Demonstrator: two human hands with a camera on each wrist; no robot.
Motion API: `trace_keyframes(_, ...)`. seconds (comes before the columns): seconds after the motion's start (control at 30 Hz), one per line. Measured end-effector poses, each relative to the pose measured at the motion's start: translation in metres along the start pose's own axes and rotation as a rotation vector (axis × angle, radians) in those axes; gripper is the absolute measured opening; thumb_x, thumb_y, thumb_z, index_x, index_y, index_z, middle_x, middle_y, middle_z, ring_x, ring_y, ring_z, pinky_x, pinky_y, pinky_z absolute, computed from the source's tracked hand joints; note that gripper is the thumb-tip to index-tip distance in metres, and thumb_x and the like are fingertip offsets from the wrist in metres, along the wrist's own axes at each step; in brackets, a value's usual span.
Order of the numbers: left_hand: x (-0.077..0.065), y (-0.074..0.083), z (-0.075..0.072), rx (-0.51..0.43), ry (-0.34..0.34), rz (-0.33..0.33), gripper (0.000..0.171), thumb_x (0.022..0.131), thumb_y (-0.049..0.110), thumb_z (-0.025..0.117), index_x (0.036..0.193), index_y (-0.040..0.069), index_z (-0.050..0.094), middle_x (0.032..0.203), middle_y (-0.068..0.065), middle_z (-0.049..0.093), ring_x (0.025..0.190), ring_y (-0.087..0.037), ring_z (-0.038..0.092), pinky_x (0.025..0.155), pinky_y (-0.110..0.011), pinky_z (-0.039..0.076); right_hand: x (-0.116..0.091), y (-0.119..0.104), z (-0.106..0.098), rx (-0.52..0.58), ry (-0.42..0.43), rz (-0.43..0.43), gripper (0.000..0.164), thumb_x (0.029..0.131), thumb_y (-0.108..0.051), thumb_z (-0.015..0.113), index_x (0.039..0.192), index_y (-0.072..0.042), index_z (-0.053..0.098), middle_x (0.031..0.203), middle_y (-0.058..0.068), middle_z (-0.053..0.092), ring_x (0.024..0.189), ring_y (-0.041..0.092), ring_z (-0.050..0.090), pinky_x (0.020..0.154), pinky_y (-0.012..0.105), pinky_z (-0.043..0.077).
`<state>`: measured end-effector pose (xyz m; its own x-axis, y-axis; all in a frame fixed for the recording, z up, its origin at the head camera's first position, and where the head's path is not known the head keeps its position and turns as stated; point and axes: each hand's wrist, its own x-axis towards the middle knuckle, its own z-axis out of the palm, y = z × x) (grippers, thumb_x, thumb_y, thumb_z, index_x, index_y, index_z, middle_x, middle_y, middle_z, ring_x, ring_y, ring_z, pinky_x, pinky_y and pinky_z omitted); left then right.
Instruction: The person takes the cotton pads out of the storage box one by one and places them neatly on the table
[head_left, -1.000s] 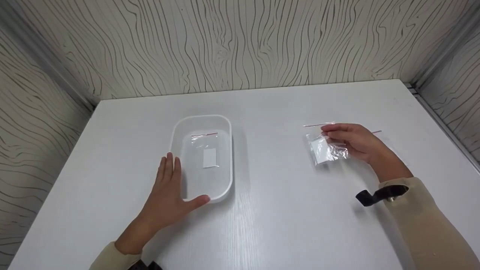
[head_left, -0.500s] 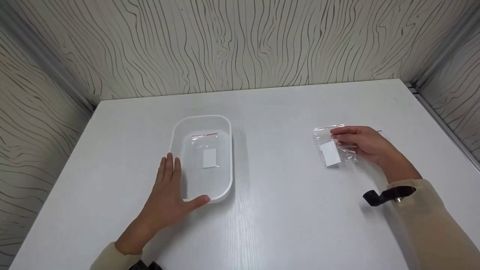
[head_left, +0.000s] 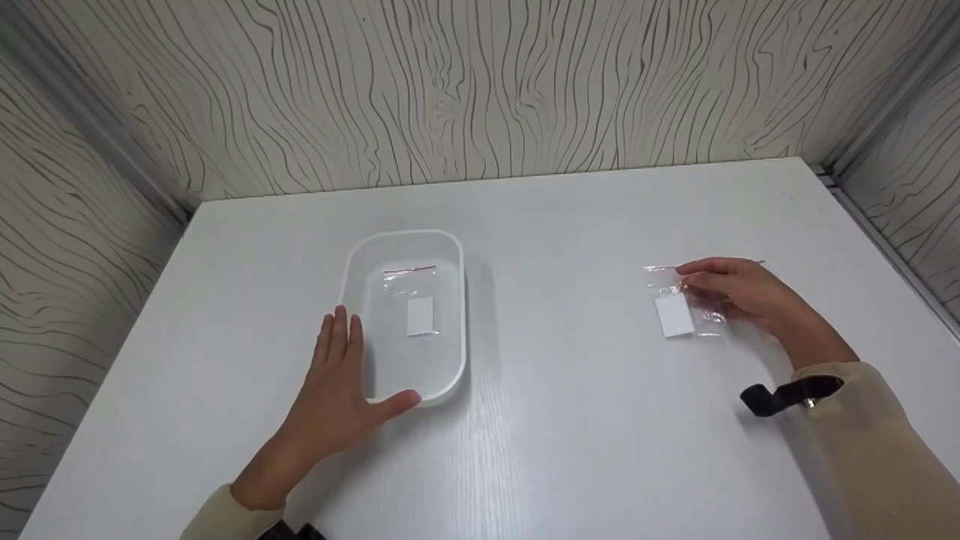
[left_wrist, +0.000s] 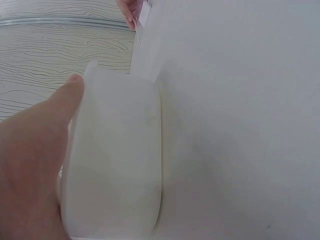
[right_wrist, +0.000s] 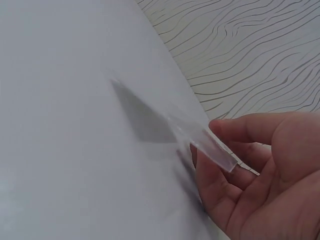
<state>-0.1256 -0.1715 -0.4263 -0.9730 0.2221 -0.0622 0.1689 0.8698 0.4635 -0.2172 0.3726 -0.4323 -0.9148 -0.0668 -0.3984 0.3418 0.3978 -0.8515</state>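
Pinched between the thumb and fingers of my right hand [head_left: 739,292] is a clear zip-lock bag [head_left: 708,319] with a white card [head_left: 675,315] in it. In the right wrist view the bag [right_wrist: 207,145] tilts above the tabletop, with its shadow beneath. My left hand [head_left: 330,397] lies with straight fingers along the left wall of a white plastic tray [head_left: 463,322]; its thumb touches the near rim. Inside the tray lies another zip-lock bag [head_left: 409,283] with a red closure line and a white card [head_left: 420,316].
Behind the right hand a short thin line [head_left: 759,262] shows, apparently the edge of another bag, mostly hidden. The white table [head_left: 555,420] meets patterned wall panels [head_left: 480,90] at its back and sides.
My right hand has moved right and slightly nearer, carrying the zip-lock bag with it. The card in that bag has swung more upright. The left hand and tray have stayed put.
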Motion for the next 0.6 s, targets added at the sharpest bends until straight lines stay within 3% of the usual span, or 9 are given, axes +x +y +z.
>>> trace_keyframes(0.13,-0.0002,-0.0002,0.0002,0.005,-0.001,-0.002,0.131,0.079,0.079,0.065,0.159,-0.007,0.009,0.169,-0.022,-0.006,0.155,-0.041,-0.009,0.120,-0.058,0.017,-0.0013,-0.0011,0.0010,-0.044,-0.003,-0.006,0.054,0.102,-0.031,0.063,0.147,-0.005,0.050,0.108,-0.009,0.065,0.097,0.006,0.063,0.083,0.024,0.054)
trace_keyframes(0.47,-0.0018,0.0013,-0.0010,0.004,0.017,0.017,0.129,0.079,0.079,0.066,0.159,-0.008,0.012,0.168,-0.024,-0.004,0.154,-0.043,-0.007,0.120,-0.058,0.018,-0.0027,-0.0058,0.0010,-0.156,-0.009,-0.013,0.072,0.102,-0.023,0.062,0.159,0.000,0.025,0.105,-0.005,0.068,0.091,0.006,0.065,0.079,0.025,0.054)
trace_keyframes(0.6,-0.0018,0.0016,-0.0010,0.001,0.019,0.019,0.129,0.079,0.078,0.066,0.159,-0.008,0.013,0.168,-0.024,-0.004,0.154,-0.043,-0.007,0.120,-0.059,0.018,-0.0052,-0.0087,-0.0011,-0.221,-0.014,-0.001,0.072,0.105,-0.030,0.055,0.158,0.005,0.021,0.115,0.006,0.069,0.098,0.012,0.065,0.081,0.028,0.054)
